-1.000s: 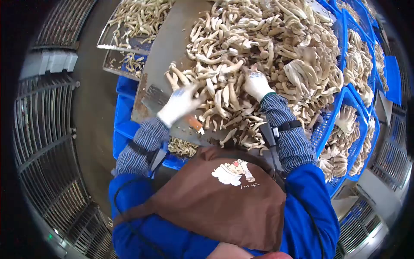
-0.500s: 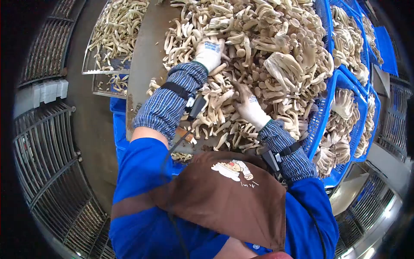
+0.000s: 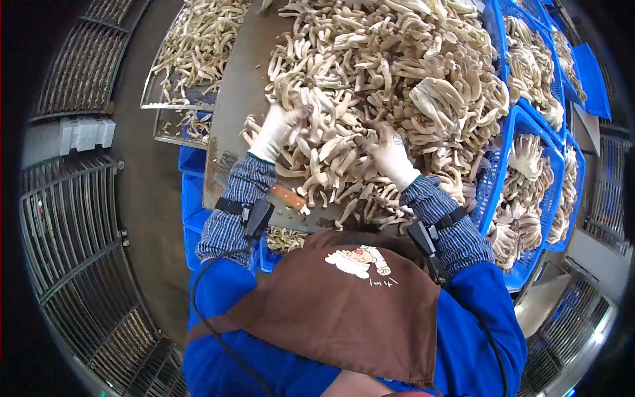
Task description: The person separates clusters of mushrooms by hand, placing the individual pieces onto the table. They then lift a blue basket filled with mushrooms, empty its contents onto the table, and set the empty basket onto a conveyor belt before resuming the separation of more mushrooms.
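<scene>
A large heap of pale, brown-capped mushrooms covers the metal work table. At the heap's left edge, my left hand, in a white glove with soiled fingers, is curled against a bunch of mushrooms. My right hand, also gloved, lies farther right in the heap. Its dirty fingers are bent round mushroom stems, and the fingertips are partly hidden among them. Between the hands lie loose mushrooms. Just below my left hand, a wooden handle, apparently a knife's, rests on the table; its blade hardly shows.
Blue perforated baskets with mushroom clusters stand along the right side. At the upper left are trays of slender stems. A blue bin sits below the table's left edge, and a small container of trimmings is near my apron. Metal racks line the left.
My left hand has come down and left from the upper heap to its left edge, with mushrooms shifted beside it. My right hand stays near its former place, fingers more bent. The wooden handle is more exposed.
</scene>
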{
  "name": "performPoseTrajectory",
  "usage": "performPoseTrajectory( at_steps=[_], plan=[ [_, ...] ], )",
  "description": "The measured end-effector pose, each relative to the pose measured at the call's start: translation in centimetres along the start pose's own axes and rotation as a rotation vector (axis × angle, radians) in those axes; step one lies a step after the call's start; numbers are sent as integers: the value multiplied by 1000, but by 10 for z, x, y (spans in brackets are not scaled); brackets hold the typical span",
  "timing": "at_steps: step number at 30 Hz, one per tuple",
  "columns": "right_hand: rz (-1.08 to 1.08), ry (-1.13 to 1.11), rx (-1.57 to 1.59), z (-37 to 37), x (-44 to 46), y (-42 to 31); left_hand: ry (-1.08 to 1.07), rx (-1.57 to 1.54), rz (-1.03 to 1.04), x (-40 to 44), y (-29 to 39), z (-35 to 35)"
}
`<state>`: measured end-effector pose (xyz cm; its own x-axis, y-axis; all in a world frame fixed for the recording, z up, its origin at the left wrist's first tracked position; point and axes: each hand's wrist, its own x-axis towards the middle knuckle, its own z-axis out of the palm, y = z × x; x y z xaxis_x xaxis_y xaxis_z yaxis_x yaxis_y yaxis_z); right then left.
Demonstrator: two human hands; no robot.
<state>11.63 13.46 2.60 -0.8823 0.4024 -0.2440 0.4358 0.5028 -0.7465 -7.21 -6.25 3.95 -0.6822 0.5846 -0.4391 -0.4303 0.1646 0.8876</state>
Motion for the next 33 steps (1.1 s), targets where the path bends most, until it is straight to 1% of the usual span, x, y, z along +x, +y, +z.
performPoseTrajectory(
  at_steps=[1,3,4,5,6,7,8,9,11,12,13,14,15,16,17,19,20,21,22,23,25,26,27,29,30,31,32,33],
  plan=[
    [-9,-1,-3,4,2,0,-39,-64,-12,-6,-6,-1],
    [-43,-67,252,8,5,0,-93,-153,-10,-13,-19,0],
    [-51,-168,495,10,6,1,-69,-305,69,-24,-15,13],
    [-54,-172,490,14,10,5,-104,-196,-65,-22,-26,3],
    [-70,-189,457,20,16,8,-92,-193,-78,-31,-16,10],
    [-85,-205,425,15,16,-15,-82,-191,-93,-40,-5,18],
    [-58,-294,524,1,13,-36,-134,-234,-122,-33,-22,13],
    [-61,-295,521,6,20,-36,-157,-200,-21,-40,-10,23],
    [-269,-215,341,18,34,-30,-181,-165,78,-22,-48,19],
    [-234,-250,294,2,32,-52,-194,-168,-30,-37,-17,25],
    [-133,-238,298,-10,26,-73,-194,-169,-35,-40,-12,25],
    [-56,-271,312,-15,27,-74,-197,-222,-47,-41,-9,22],
    [20,-303,324,-19,32,-72,-199,-276,-57,-41,-7,18],
    [-17,-201,251,-11,38,-52,-121,-316,-83,-30,-28,8],
    [10,-160,345,4,50,-25,-119,-318,-85,-31,-27,8],
    [-279,89,154,16,43,-31,-96,-368,-113,-33,-23,9],
    [-308,58,35,15,37,-31,-115,-316,-94,-34,-22,9],
    [-337,28,-84,1,25,-59,-134,-263,-73,-34,-22,10],
    [-263,-130,12,0,19,-75,-235,-155,-114,-32,-21,5],
    [-297,-158,-14,16,19,-63,-337,-46,-154,-31,-20,-1],
    [-212,-208,-26,19,23,-50,-361,-65,-124,-32,-28,-3],
    [-241,-209,13,19,25,-42,-378,-84,-94,-33,-31,-5],
    [-273,-215,54,17,25,-41,-371,-86,-87,-37,-28,-2],
    [-133,-260,156,16,22,-39,-238,-149,-49,-47,-23,10],
    [-93,-175,269,29,28,-19,-174,-109,-59,-46,-27,8],
    [-54,-90,381,37,30,-17,-169,-111,-53,-44,-28,5],
    [-59,-92,378,38,28,-11,-111,-150,-89,-43,-28,1],
    [-36,-91,416,26,18,-31,-53,-189,-127,-43,-28,-5]
  ],
)
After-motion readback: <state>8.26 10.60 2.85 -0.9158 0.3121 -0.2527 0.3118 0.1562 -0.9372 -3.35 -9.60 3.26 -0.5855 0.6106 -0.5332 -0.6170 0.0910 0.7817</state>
